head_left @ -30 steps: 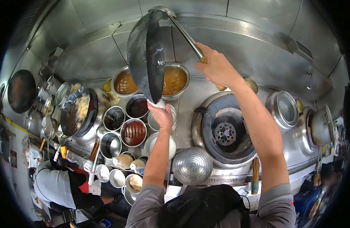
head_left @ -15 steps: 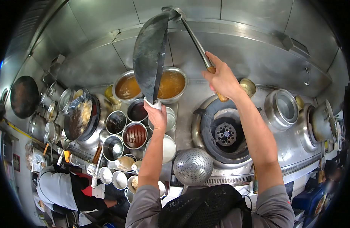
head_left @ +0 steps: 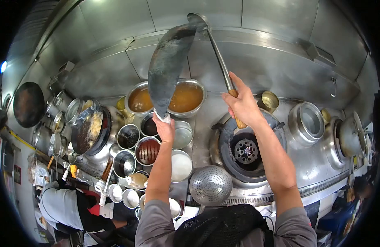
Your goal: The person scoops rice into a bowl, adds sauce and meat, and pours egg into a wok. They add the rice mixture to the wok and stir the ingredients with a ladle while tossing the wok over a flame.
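Note:
A dark wok (head_left: 167,68) is held up on its side in front of the back wall, overlapping two metal bowls (head_left: 203,99) of brown liquid. My left hand (head_left: 164,131) is closed on its near rim through a folded white cloth (head_left: 165,119). In my right hand (head_left: 244,106) is a long ladle (head_left: 218,53), gripped by its wooden handle with the fingers wrapped round. The ladle's bowl is up at the wok's far end, overlapping it in this view. Below my right hand sits an open burner (head_left: 245,151) with no pan on it.
A perforated strainer (head_left: 210,185) lies in front of the burner. Left of it stand several metal pots of sauces and powders, including a red-brown sauce (head_left: 148,151). Another wok (head_left: 89,131) with food sits further left. Stacked pots (head_left: 307,119) stand at right. A person (head_left: 64,206) bends at lower left.
The wok has shifted slightly right and tilted further over. My right hand and the ladle have moved a little lower and to the right in view.

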